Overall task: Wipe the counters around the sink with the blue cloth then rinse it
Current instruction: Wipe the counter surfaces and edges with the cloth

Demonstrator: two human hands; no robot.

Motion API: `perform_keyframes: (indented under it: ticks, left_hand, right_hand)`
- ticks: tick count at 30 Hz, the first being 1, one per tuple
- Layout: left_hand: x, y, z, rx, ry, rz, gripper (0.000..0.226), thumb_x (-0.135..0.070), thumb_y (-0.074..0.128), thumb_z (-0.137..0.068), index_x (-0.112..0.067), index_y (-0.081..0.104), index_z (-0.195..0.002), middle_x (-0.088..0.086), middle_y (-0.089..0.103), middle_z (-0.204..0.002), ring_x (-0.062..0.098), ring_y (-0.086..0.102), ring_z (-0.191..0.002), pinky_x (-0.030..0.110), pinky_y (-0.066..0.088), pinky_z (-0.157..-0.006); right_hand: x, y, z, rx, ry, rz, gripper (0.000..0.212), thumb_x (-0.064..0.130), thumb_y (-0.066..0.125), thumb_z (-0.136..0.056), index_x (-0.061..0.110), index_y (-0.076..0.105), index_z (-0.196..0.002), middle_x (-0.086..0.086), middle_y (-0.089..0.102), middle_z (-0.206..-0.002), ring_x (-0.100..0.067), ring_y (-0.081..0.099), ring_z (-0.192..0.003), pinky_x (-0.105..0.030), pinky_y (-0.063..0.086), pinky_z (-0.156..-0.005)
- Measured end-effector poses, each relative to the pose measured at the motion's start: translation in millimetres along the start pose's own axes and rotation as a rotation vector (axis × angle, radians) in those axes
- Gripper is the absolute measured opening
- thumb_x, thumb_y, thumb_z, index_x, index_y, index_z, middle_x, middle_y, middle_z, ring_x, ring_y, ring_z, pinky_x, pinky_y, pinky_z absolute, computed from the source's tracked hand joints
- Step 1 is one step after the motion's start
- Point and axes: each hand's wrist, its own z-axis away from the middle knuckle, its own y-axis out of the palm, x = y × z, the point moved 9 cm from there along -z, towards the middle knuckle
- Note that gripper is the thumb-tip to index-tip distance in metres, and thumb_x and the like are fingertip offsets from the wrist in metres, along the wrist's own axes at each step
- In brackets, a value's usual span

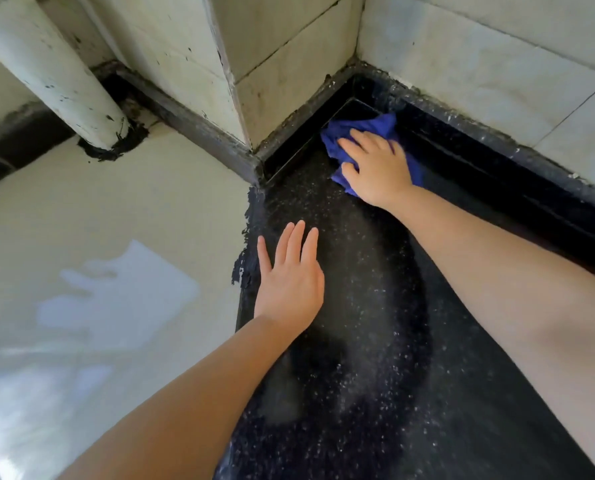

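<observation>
We see the blue cloth [372, 124] lying crumpled on the black speckled bench [375, 289], tucked in its far corner.

Glossy black speckled stone counter [375, 323], soft crumpled blue cloth [365, 129], matt chipped white wall tiles [462, 57].

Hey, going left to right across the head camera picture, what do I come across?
White pipe → left hand → right hand pressing the blue cloth → tiled wall.
</observation>
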Motion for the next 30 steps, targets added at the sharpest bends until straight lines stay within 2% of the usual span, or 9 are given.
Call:
perform_keyframes:
  ticks: [4,9,12,14,16,20,26,28,30]
  left_hand:
    - [11.2,-27.2,20.9,-0.149,0.004,0.428,0.052,-0.001,0.036,-0.086,-0.003,0.038,-0.138,0.013,0.041,-0.142,0.026,0.034,-0.134,0.039,0.011,-0.117]
    - [19.7,-27.0,135.3,-0.179,0.089,0.36,0.046,-0.012,0.035,-0.084,-0.013,0.045,-0.129,0.009,0.049,-0.136,0.019,0.039,-0.128,0.043,0.025,-0.109]
    - [24.6,-12.5,193.9,-0.165,0.105,0.292,0.042,-0.013,0.038,-0.085,-0.016,0.047,-0.126,0.006,0.047,-0.137,0.019,0.04,-0.128,0.043,0.025,-0.109]
    - [26.1,-4.8,210.5,-0.135,0.11,0.278,0.04,-0.012,0.038,-0.085,-0.015,0.047,-0.124,0.006,0.046,-0.137,0.021,0.041,-0.128,0.044,0.026,-0.108]
    - [29.6,-4.2,215.5,-0.123,0.084,0.274,0.04,-0.013,0.037,-0.086,-0.016,0.047,-0.125,0.008,0.049,-0.137,0.02,0.039,-0.129,0.04,0.024,-0.11]
    - [37.8,-17.4,221.7,-0.183,0.022,0.351,0.04,-0.008,0.034,-0.087,-0.011,0.043,-0.126,0.01,0.049,-0.134,0.023,0.04,-0.126,0.038,0.025,-0.11]
    - [30.4,-19.9,256.9,-0.24,0.042,0.438,0.043,-0.006,0.034,-0.085,-0.01,0.041,-0.127,0.007,0.037,-0.135,0.025,0.043,-0.12,0.035,0.034,-0.103]
    - [22.4,-10.7,270.5,-0.193,0.094,0.386,0.043,-0.007,0.036,-0.086,-0.01,0.04,-0.128,0.008,0.036,-0.137,0.025,0.04,-0.125,0.036,0.029,-0.108]
    - [19.1,1.9,279.9,-0.15,0.118,0.296,0.042,-0.009,0.037,-0.087,-0.011,0.041,-0.129,0.007,0.037,-0.139,0.022,0.035,-0.131,0.036,0.02,-0.114]
  right_hand:
    - [87.5,5.3,98.0,0.057,-0.34,-0.065,0.049,0.038,0.04,-0.09,0.026,0.046,-0.137,0.0,0.037,-0.149,-0.021,0.03,-0.138,-0.046,0.02,-0.112]
    - [119.5,14.7,191.5,0.223,-0.809,-0.025,0.05,0.038,0.04,-0.086,0.026,0.047,-0.134,0.002,0.044,-0.143,-0.017,0.032,-0.133,-0.039,0.018,-0.109]
    - [91.9,6.1,109.2,0.119,-0.518,0.003,0.055,0.042,0.033,-0.088,0.019,0.048,-0.136,-0.004,0.044,-0.144,-0.022,0.037,-0.133,-0.044,0.027,-0.108]
    - [72.2,1.6,64.1,0.077,-0.159,-0.032,0.052,0.04,0.032,-0.093,0.021,0.038,-0.142,-0.002,0.03,-0.152,-0.021,0.027,-0.139,-0.045,0.018,-0.112]
    - [85.0,9.6,69.2,0.087,-0.045,-0.037,0.049,0.036,0.034,-0.097,0.025,0.03,-0.145,0.002,0.02,-0.156,-0.018,0.016,-0.142,-0.045,0.009,-0.114]
    - [145.0,18.5,182.9,0.107,-0.274,-0.074,0.051,0.04,0.032,-0.093,0.026,0.038,-0.142,0.002,0.028,-0.153,-0.018,0.021,-0.142,-0.042,0.005,-0.113]
    - [182.4,15.3,384.6,0.261,-0.574,-0.051,0.053,0.042,0.044,-0.082,0.031,0.048,-0.133,0.004,0.044,-0.144,-0.016,0.031,-0.134,-0.046,0.019,-0.109]
    - [172.3,14.6,368.6,0.335,-0.764,-0.041,0.053,0.042,0.045,-0.081,0.032,0.049,-0.132,0.006,0.044,-0.144,-0.015,0.033,-0.133,-0.044,0.017,-0.11]
    - [145.7,15.9,298.0,0.249,-0.719,0.025,0.054,0.043,0.04,-0.082,0.027,0.051,-0.132,0.001,0.046,-0.143,-0.019,0.037,-0.132,-0.043,0.017,-0.109]
